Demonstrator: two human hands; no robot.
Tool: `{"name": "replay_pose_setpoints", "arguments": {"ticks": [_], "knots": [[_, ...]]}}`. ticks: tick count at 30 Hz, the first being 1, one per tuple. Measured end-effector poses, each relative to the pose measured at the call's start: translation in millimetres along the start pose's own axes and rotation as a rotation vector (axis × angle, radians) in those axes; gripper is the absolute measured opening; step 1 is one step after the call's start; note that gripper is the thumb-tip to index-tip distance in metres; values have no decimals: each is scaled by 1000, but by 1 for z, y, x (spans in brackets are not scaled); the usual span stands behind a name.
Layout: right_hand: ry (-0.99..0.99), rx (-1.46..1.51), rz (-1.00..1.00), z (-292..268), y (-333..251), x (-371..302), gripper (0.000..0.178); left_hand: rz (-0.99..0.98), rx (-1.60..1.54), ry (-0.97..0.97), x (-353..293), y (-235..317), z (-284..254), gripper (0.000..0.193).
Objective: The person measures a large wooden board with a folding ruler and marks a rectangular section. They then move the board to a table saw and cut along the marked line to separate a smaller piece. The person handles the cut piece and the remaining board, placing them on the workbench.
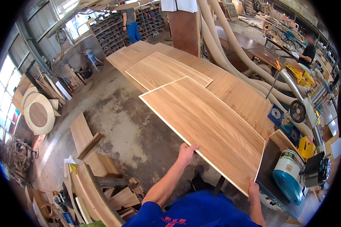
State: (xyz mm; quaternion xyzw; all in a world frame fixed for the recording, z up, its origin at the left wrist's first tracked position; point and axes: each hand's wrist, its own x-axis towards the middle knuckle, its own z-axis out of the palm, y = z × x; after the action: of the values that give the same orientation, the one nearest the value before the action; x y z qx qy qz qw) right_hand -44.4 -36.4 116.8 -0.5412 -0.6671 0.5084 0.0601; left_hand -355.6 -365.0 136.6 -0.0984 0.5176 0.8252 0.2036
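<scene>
A large wooden panel [208, 126] with pale edging is held between my two hands, its far end over another panel on the long table. My left hand [186, 153] grips the panel's left long edge, thumb on top and the other fingers hidden beneath. At the near right corner my right hand [253, 187] closes on the edge, its fingers partly out of sight. Under the far end, a second pale-edged panel [166, 72] lies flat on the wooden tabletop [238, 100].
A machine with a teal and white motor housing [290, 178] stands close on my right. Thick beige hoses [223, 49] run behind the table. Wood offcuts [123, 198] lie at lower left, and round boards [39, 113] lean far left. One person [132, 28] stands beyond the table, another [308, 51] far right.
</scene>
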Motion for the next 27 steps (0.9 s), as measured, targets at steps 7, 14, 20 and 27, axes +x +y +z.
{"name": "replay_pose_setpoints", "arguments": {"ticks": [7,14,20,27], "knots": [[-566,392,7,7,-121,44,43,181,99,133,22,169,9,25],[-14,-209,-906,57,-229,47,48,208,407,224,74,279,20,33],[-285,-223,-1078,77,-243,90,33,191,504,100,113,337,60,51],[210,164,-805,137,-275,81,27,256,428,8,234,289,72,74]]}}
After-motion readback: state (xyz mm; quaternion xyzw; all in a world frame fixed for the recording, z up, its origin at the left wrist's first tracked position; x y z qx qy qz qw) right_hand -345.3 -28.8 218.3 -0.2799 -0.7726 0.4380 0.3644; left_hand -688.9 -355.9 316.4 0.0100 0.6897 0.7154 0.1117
